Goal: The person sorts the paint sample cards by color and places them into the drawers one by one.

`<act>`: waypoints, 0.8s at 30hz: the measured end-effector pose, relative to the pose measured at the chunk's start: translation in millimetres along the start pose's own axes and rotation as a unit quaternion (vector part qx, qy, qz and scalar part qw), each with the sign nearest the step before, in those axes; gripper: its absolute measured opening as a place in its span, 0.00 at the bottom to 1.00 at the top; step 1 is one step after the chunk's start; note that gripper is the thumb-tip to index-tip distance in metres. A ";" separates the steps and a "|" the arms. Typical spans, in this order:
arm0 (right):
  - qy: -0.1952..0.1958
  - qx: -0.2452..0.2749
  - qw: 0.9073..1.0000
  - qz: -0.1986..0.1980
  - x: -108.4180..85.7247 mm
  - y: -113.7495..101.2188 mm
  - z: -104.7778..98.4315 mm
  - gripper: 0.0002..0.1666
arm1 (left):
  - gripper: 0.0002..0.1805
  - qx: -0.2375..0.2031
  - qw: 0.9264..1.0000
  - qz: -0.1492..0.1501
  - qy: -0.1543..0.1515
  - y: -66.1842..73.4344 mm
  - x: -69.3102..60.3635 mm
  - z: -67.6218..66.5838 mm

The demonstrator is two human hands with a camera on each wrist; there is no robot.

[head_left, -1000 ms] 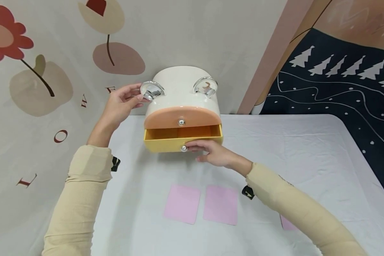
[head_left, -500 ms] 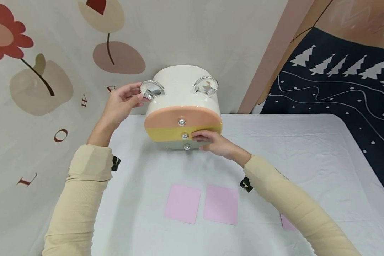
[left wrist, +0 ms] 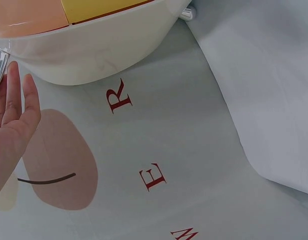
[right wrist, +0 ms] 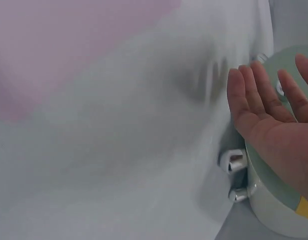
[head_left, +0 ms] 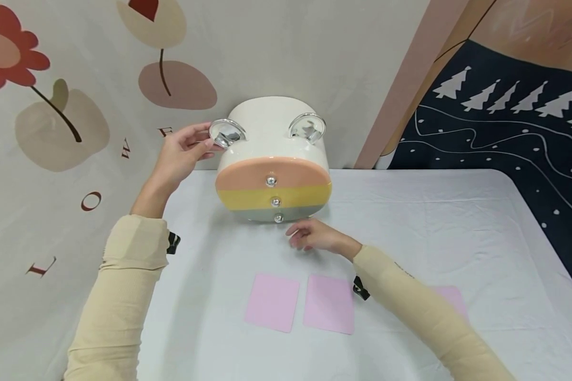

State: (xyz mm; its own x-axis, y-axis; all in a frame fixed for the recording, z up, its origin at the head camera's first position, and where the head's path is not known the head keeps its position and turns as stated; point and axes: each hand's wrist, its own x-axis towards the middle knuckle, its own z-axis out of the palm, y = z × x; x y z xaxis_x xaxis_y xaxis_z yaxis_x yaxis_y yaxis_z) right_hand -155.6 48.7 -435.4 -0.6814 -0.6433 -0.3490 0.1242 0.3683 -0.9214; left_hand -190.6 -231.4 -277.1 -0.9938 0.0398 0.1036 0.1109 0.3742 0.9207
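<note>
A small white drawer cabinet (head_left: 278, 127) stands against the wall in the head view. Its front has an orange drawer (head_left: 248, 175), a yellow drawer (head_left: 245, 199) and a grey-green drawer (head_left: 255, 214), all closed, each with a silver knob. Two round silver ears stick out from its top. My left hand (head_left: 181, 151) pinches the edge of the left silver ear (head_left: 226, 133); its thumb is out of sight in the left wrist view. Just in front of the bottom drawer, my right hand (head_left: 316, 235) hovers over the table with loosely bent fingers and nothing in them.
Two pink cards (head_left: 272, 303) lie side by side on the white-covered table (head_left: 209, 317). Another pink card (head_left: 450, 299) is partly covered by the right forearm. Behind the cabinet rises a wall (head_left: 362, 63) with printed flowers and letters.
The yellow drawer, open a second ago, went in under my right hand and is now closed. My right hand has since come off it and dropped toward the table. The left hand stays put.
</note>
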 end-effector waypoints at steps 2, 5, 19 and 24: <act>-0.002 0.001 1.000 0.003 0.3 2.3 4.3 0.20 | 0.22 0.004 1.000 -0.002 0.002 0.4 0.0 -0.1; 0.019 0.018 1.000 -0.007 1.0 1.1 7.9 0.22 | 0.23 0.003 1.000 -0.005 0.003 0.8 0.0 0.0; 0.041 0.061 0.997 -0.028 16.3 -7.3 6.6 0.30 | 0.22 0.001 1.000 -0.003 0.001 0.1 0.2 0.8; 0.014 0.080 0.997 -0.018 19.9 -7.0 4.9 0.31 | 0.22 -0.002 1.000 -0.005 0.002 -1.1 0.4 0.3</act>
State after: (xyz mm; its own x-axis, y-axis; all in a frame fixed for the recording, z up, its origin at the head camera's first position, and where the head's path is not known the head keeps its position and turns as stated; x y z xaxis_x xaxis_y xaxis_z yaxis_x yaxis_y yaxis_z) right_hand -166.6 30.0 -436.7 -0.7074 -0.6343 -0.3119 0.2104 0.2323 -0.9496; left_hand -191.1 -231.5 -278.2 -0.9948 0.0324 0.0964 0.1016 0.3707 0.9232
